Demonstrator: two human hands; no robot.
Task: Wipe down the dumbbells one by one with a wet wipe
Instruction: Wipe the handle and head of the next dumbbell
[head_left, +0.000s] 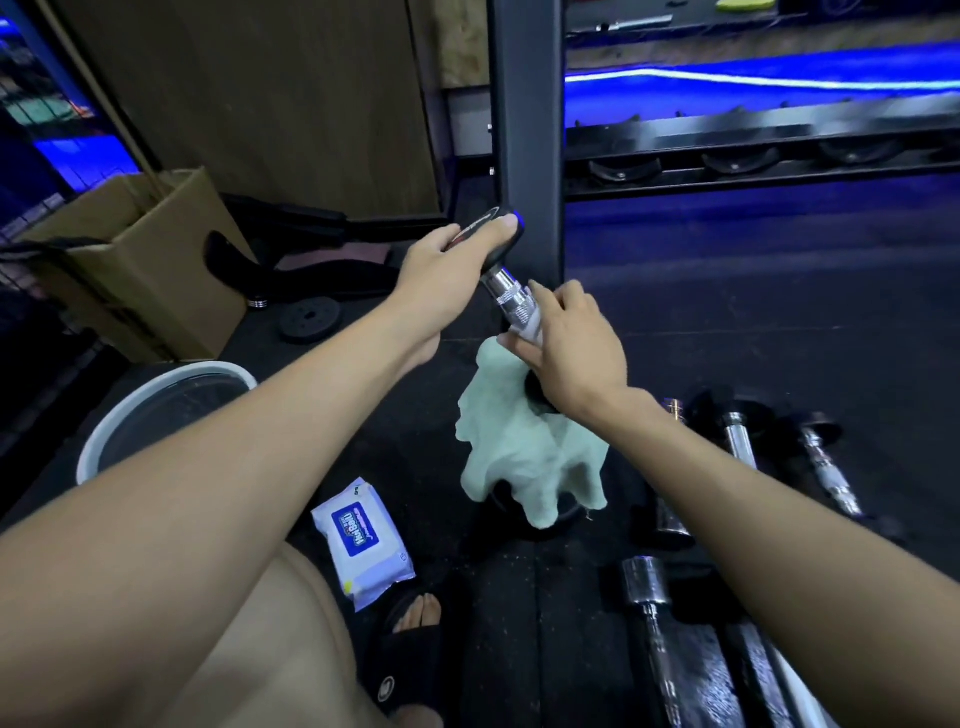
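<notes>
Head view: dumbbell (506, 283) held tilted above floor; left hand (457, 254) gripping upper black head; right hand (571, 343) wrapping pale green wipe (524, 457) round chrome handle; wipes pack (363, 540) lying on floor below

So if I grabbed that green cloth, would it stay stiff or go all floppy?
Probably floppy: the green cloth hangs in loose folds below the right hand, which wraps it round the dumbbell handle. It looks light, since it droops without pulling the hand down. It may feel damp, but that cannot be seen.
</notes>
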